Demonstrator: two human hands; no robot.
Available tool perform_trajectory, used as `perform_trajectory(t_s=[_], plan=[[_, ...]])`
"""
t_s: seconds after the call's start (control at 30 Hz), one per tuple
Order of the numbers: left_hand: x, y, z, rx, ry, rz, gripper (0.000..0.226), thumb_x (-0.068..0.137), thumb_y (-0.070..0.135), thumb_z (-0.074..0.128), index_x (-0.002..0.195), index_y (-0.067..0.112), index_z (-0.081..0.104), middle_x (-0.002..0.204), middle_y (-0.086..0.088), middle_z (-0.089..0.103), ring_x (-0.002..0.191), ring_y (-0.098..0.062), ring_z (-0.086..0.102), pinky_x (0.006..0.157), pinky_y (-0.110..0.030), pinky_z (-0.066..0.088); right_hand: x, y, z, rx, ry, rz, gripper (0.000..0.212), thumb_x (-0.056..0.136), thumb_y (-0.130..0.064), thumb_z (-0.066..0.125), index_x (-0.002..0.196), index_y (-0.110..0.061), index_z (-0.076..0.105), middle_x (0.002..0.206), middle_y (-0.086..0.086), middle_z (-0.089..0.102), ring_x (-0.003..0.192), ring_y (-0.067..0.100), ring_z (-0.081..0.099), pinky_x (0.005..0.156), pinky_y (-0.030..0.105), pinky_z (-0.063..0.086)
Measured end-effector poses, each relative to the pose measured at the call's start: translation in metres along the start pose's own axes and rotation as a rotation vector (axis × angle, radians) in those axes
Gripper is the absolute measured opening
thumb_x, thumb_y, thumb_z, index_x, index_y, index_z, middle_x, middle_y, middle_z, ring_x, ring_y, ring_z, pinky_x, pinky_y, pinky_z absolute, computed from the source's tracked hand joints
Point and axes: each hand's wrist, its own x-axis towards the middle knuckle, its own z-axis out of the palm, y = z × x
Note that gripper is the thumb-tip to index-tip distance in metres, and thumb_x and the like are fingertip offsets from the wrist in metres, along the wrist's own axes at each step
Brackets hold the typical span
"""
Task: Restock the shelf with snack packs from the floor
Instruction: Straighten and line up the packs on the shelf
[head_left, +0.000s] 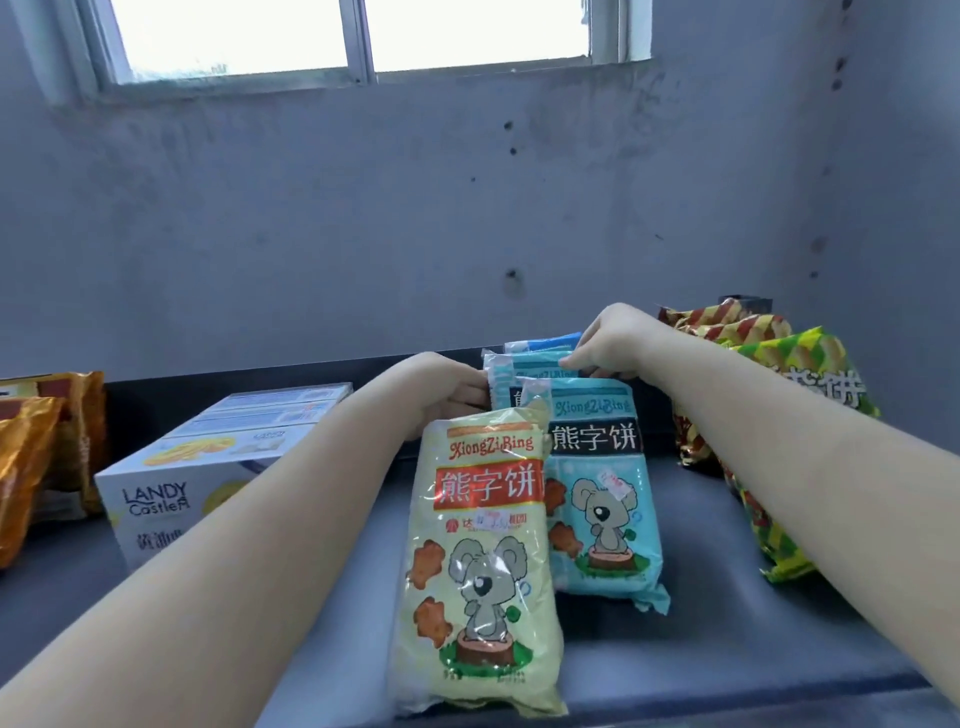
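Observation:
A cream-yellow koala snack pack (478, 551) stands leaning at the front of the dark shelf (727, 639). Behind it stands a row of light-blue koala snack packs (602, 499), one behind another. My left hand (441, 395) grips the left top edge of a blue pack in the row, behind the yellow pack. My right hand (613, 343) pinches the top edge of a rear blue pack (535, 358). Both forearms reach in over the shelf.
A white Landy Castle box (171, 493) lies on the shelf to the left, with orange-gold bags (31, 457) at the far left. Green-yellow and red-gold snack bags (779, 374) lean at the right. A grey wall and a window rise behind.

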Motion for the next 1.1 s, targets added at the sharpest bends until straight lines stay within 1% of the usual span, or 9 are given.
perform_trajectory(t_s=[0.1,0.2,0.4,0.53,0.67,0.77,0.87,1.0,1.1], plan=[[0.001,0.001,0.003,-0.026,-0.025,0.001,0.028,0.092,0.015,0.051,0.116,0.005,0.063,0.120,-0.015,0.066,0.093,-0.027,0.065,0.079,-0.037,0.053,0.000,0.004,-0.001,0.028,0.028,-0.018,0.035,0.082,-0.017,0.069,0.110,0.003,0.063,0.102,0.015,0.071,0.092,0.026,0.071,0.090,0.041,0.054],[0.002,0.003,0.010,-0.006,-0.041,0.004,0.032,0.093,0.015,0.050,0.121,0.004,0.060,0.125,-0.015,0.063,0.104,-0.029,0.062,0.089,-0.039,0.051,-0.001,0.009,-0.006,0.021,0.058,-0.028,0.033,0.083,-0.017,0.068,0.108,0.004,0.064,0.101,0.015,0.072,0.092,0.026,0.071,0.090,0.038,0.054],[-0.001,0.006,0.015,0.070,-0.080,0.006,0.030,0.094,0.022,0.049,0.119,0.012,0.061,0.124,-0.009,0.065,0.079,-0.022,0.065,0.077,-0.036,0.052,0.000,0.014,-0.010,-0.042,0.081,-0.038,0.034,0.083,-0.022,0.066,0.109,0.000,0.062,0.099,0.014,0.072,0.089,0.025,0.070,0.087,0.038,0.055],[-0.013,0.008,0.008,0.293,0.023,0.075,0.031,0.091,0.027,0.054,0.117,0.010,0.061,0.116,-0.008,0.069,0.093,-0.026,0.066,0.093,-0.043,0.052,-0.013,0.016,-0.020,-0.282,0.103,-0.094,0.042,0.082,-0.037,0.062,0.104,-0.001,0.065,0.091,0.012,0.072,0.079,0.022,0.064,0.072,0.035,0.055],[-0.027,0.014,0.007,0.481,0.058,0.183,0.026,0.088,0.036,0.058,0.097,0.014,0.069,0.094,-0.002,0.072,0.082,-0.018,0.068,0.081,-0.034,0.055,-0.041,0.022,-0.034,-0.365,-0.034,-0.121,0.039,0.079,-0.049,0.064,0.090,-0.011,0.069,0.083,0.005,0.072,0.065,0.015,0.067,0.048,0.024,0.051],[-0.029,0.016,0.012,0.540,0.030,0.157,0.031,0.087,0.038,0.059,0.105,0.014,0.068,0.094,0.000,0.072,0.088,-0.020,0.069,0.086,-0.036,0.056,-0.046,0.025,-0.029,-0.293,-0.109,-0.153,0.026,0.079,-0.040,0.068,0.085,-0.015,0.066,0.077,0.001,0.071,0.057,0.010,0.067,0.039,0.016,0.046],[-0.024,0.016,0.016,0.499,0.028,0.102,0.037,0.086,0.039,0.059,0.114,0.014,0.063,0.105,-0.002,0.071,0.098,-0.023,0.068,0.095,-0.043,0.052,-0.042,0.026,-0.022,-0.174,-0.073,-0.235,0.015,0.081,-0.027,0.069,0.084,-0.012,0.067,0.074,-0.001,0.067,0.056,0.011,0.064,0.038,0.014,0.046],[-0.021,0.012,0.017,0.379,-0.022,0.065,0.043,0.090,0.040,0.054,0.123,0.014,0.054,0.113,-0.003,0.068,0.097,-0.026,0.066,0.089,-0.043,0.054,-0.039,0.024,-0.013,-0.099,0.014,-0.370,0.012,0.083,-0.024,0.068,0.076,-0.014,0.067,0.076,-0.001,0.068,0.070,0.019,0.068,0.057,0.026,0.057],[-0.025,0.008,0.008,0.392,0.005,0.057,0.048,0.088,0.049,0.051,0.122,0.014,0.058,0.112,-0.003,0.069,0.097,-0.025,0.066,0.089,-0.042,0.054,-0.036,0.020,-0.009,-0.125,0.120,-0.459,0.015,0.082,-0.025,0.068,0.084,-0.010,0.072,0.083,0.001,0.068,0.076,0.017,0.063,0.062,0.027,0.054]])
